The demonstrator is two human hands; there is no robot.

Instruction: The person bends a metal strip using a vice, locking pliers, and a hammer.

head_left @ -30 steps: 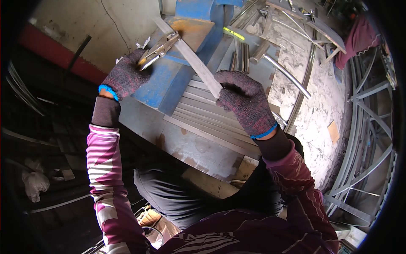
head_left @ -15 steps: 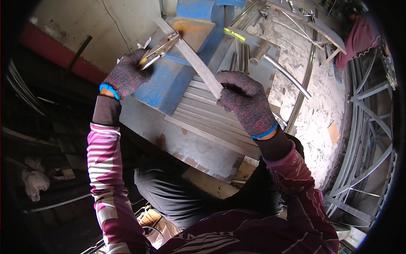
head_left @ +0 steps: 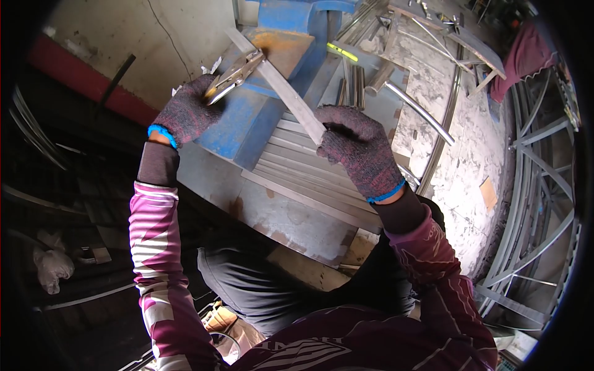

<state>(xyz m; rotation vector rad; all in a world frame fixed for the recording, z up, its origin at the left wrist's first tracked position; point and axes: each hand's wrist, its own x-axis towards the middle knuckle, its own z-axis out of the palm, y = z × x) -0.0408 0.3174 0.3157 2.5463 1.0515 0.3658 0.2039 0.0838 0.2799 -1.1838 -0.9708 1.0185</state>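
My left hand point(head_left: 190, 111), in a dark knitted glove with a blue cuff, is closed around the handles of metal locking pliers point(head_left: 230, 80). The jaws of the pliers meet a flat metal bar point(head_left: 288, 94) near its far end. The bar slants down to the right, and its near end is gripped by my right hand point(head_left: 362, 145), gloved alike. Beneath the bar is a blue machine point(head_left: 238, 127) with a rusty brown top plate point(head_left: 281, 49). Several flat metal strips point(head_left: 303, 176) lie side by side on the metal table to the right of the blue body.
A hammer point(head_left: 417, 111) with a metal handle rests at the right of the metal table point(head_left: 291, 226), near short rods point(head_left: 354, 83) and a yellow-green marked tool point(head_left: 342, 51). Metal frames point(head_left: 532, 247) stand at the far right. A maroon cloth point(head_left: 526, 59) shows at upper right.
My left hand and forearm have shifted very slightly to the right and down. Both hands keep their hold, and the bar has hardly moved.
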